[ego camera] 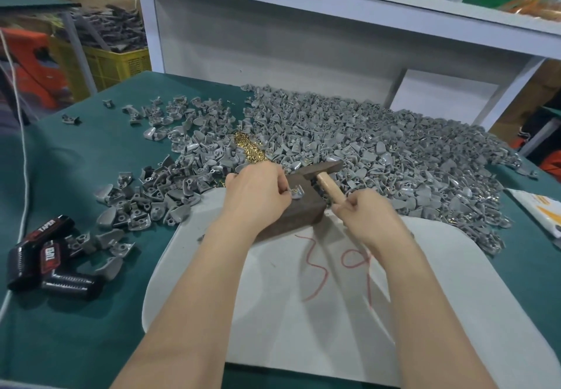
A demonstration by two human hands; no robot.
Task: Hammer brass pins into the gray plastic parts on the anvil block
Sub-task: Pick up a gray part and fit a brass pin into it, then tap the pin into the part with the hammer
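A rusty brown anvil block point(299, 214) sits on a white board point(318, 312) in front of me. My left hand point(258, 194) pinches a gray plastic part point(296, 192) on top of the block; a brass pin shows in the part. My right hand point(368, 215) grips the wooden handle of a hammer point(326, 173), whose dark head hovers just behind the block. A small heap of brass pins point(250, 149) lies beyond my left hand.
A large pile of gray parts point(379, 152) covers the green table to the back and right; looser gray parts point(170, 182) spread to the left. Black "TAPER" items point(48, 258) lie at the left. A white shelf unit point(288, 39) stands behind.
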